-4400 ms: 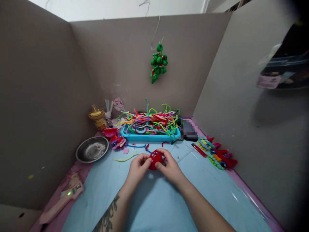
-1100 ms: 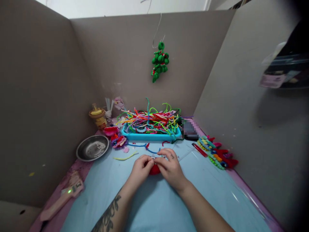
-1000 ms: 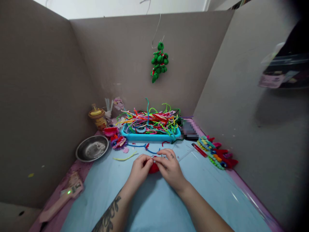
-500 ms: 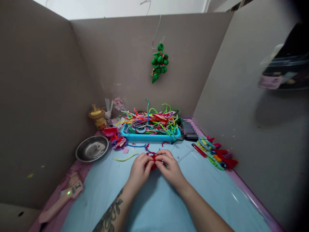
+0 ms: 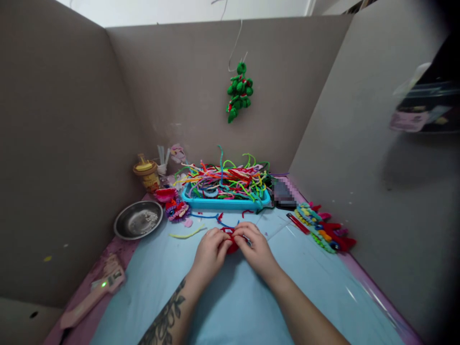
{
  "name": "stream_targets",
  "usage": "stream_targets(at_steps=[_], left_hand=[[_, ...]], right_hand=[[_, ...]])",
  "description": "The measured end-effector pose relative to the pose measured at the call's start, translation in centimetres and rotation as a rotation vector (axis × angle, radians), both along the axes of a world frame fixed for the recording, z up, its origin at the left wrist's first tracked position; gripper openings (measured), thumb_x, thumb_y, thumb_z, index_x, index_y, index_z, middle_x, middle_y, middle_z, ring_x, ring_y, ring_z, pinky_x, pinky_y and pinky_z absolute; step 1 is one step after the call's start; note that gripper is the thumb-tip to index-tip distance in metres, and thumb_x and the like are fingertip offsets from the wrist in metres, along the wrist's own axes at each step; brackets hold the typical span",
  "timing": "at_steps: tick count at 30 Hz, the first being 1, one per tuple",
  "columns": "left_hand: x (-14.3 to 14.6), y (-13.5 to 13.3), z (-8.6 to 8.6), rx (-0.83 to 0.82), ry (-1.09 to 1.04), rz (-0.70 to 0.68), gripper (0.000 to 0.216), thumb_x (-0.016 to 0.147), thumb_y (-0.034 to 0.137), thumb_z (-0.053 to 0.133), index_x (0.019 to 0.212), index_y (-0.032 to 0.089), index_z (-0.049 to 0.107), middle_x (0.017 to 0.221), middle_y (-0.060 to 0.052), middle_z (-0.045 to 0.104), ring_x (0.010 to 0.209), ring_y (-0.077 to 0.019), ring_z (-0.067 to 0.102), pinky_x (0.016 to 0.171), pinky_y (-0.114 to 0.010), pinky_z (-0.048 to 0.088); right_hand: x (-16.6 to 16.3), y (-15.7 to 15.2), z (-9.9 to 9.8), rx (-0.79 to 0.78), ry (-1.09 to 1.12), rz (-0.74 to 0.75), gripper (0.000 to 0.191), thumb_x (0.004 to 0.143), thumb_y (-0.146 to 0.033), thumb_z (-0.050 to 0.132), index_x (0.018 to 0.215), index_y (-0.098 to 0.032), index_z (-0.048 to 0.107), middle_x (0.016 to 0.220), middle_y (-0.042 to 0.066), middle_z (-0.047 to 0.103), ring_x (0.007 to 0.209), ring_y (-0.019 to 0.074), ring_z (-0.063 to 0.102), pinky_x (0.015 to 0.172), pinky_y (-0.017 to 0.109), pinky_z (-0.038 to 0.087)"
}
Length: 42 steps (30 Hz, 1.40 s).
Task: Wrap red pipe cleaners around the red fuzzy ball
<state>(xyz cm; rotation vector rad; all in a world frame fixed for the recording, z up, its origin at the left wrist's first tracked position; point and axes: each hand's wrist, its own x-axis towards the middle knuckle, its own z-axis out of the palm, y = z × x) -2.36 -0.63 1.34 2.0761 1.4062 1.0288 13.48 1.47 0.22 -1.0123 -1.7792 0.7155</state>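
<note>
Between my two hands is a red pipe-cleaner piece (image 5: 232, 245), held just above the blue table sheet; the fingers cover much of it. My left hand (image 5: 211, 250) pinches its left side with thumb and forefinger. On the other side my right hand (image 5: 253, 247) grips it, fingertips bent over its top edge. Just beyond the hands lie a blue pipe cleaner (image 5: 204, 216) and a short red one (image 5: 247, 212). A pale yellow pipe cleaner (image 5: 187, 234) rests to the left of my left hand.
At the back stands a blue tray (image 5: 223, 205) heaped with colourful pipe cleaners. A metal bowl (image 5: 124, 230) with small white bits and a pink glue gun (image 5: 86, 302) are at left. Finished fuzzy pieces (image 5: 325, 230) and a red cutter (image 5: 298, 224) lie right. A green ornament (image 5: 240, 91) hangs behind.
The thumbs and fingers have shifted slightly on the red piece, and more of its lower face shows between them. The whole view has moved a little.
</note>
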Motion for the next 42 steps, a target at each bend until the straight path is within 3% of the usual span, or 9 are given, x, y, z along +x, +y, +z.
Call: stream_targets(at_steps=[7, 11, 16, 20, 28, 32, 38, 42], left_hand=[[-0.1, 0.4, -0.2, -0.102, -0.234, 0.020, 0.018, 0.084, 0.022, 0.045, 0.083, 0.017, 0.062, 0.082, -0.005, 0.064, 0.079, -0.0164, 0.058, 0.074, -0.029, 0.044], [-0.1, 0.3, 0.0, -0.107, -0.241, 0.033, 0.017, 0.082, 0.021, 0.047, 0.081, 0.017, 0.063, 0.080, -0.004, 0.064, 0.075, -0.0160, 0.057, 0.071, -0.028, 0.045], [0.2, 0.0, 0.4, -0.174, -0.176, -0.031, 0.014, 0.079, 0.023, 0.052, 0.076, 0.017, 0.065, 0.074, -0.003, 0.061, 0.071, -0.0152, 0.056, 0.067, -0.026, 0.043], [0.2, 0.0, 0.5, -0.213, -0.184, -0.054, 0.017, 0.078, 0.022, 0.051, 0.067, 0.017, 0.062, 0.069, -0.002, 0.057, 0.067, -0.0139, 0.054, 0.064, -0.025, 0.042], [-0.5, 0.1, 0.4, -0.241, -0.226, -0.129, 0.016, 0.078, 0.021, 0.054, 0.065, 0.016, 0.064, 0.067, -0.001, 0.055, 0.068, -0.0138, 0.053, 0.064, -0.024, 0.040], [-0.6, 0.0, 0.7, -0.257, -0.253, -0.177, 0.015, 0.078, 0.023, 0.055, 0.070, 0.016, 0.066, 0.068, -0.002, 0.055, 0.068, -0.0135, 0.053, 0.064, -0.024, 0.040], [-0.6, 0.3, 0.4, -0.314, -0.438, -0.097, 0.017, 0.076, 0.029, 0.058, 0.069, 0.015, 0.063, 0.069, -0.001, 0.056, 0.065, -0.0129, 0.051, 0.062, -0.024, 0.039], [-0.4, 0.7, -0.4, -0.456, -0.615, -0.045, 0.021, 0.073, 0.035, 0.060, 0.069, 0.014, 0.060, 0.062, 0.000, 0.056, 0.057, -0.0112, 0.048, 0.056, -0.023, 0.037]], right_hand=[[0.0, 0.3, 0.3, -0.210, 0.108, 0.031, 0.017, 0.082, -0.028, 0.050, 0.068, -0.020, 0.053, 0.072, 0.002, 0.053, 0.071, 0.0161, 0.051, 0.065, 0.027, 0.041], [0.0, 0.4, 0.3, -0.364, 0.204, 0.105, 0.019, 0.077, -0.035, 0.054, 0.068, -0.019, 0.052, 0.065, -0.001, 0.050, 0.063, 0.0140, 0.048, 0.060, 0.025, 0.039], [0.1, 0.3, 0.2, -0.436, 0.267, 0.139, 0.022, 0.075, -0.038, 0.058, 0.066, -0.018, 0.052, 0.062, -0.003, 0.050, 0.060, 0.0130, 0.046, 0.058, 0.025, 0.038], [0.2, 0.3, 0.1, -0.434, 0.269, 0.157, 0.022, 0.076, -0.038, 0.056, 0.067, -0.018, 0.054, 0.063, -0.002, 0.050, 0.061, 0.0130, 0.046, 0.059, 0.025, 0.037], [0.2, 0.3, 0.1, -0.320, 0.175, 0.075, 0.018, 0.078, -0.031, 0.056, 0.066, -0.018, 0.054, 0.064, -0.001, 0.051, 0.063, 0.0136, 0.047, 0.060, 0.025, 0.038], [0.1, 0.2, 0.1, -0.324, 0.163, 0.108, 0.016, 0.076, -0.027, 0.055, 0.063, -0.018, 0.054, 0.063, -0.002, 0.050, 0.062, 0.0133, 0.047, 0.060, 0.025, 0.038], [0.3, 0.0, 0.9, -0.250, 0.123, 0.161, 0.018, 0.079, -0.025, 0.054, 0.062, -0.018, 0.054, 0.065, -0.001, 0.051, 0.067, 0.0142, 0.050, 0.064, 0.025, 0.038], [0.3, -0.3, 1.3, -0.156, 0.123, 0.158, 0.017, 0.081, -0.024, 0.053, 0.065, -0.018, 0.056, 0.069, 0.001, 0.053, 0.071, 0.0148, 0.052, 0.067, 0.025, 0.039]])
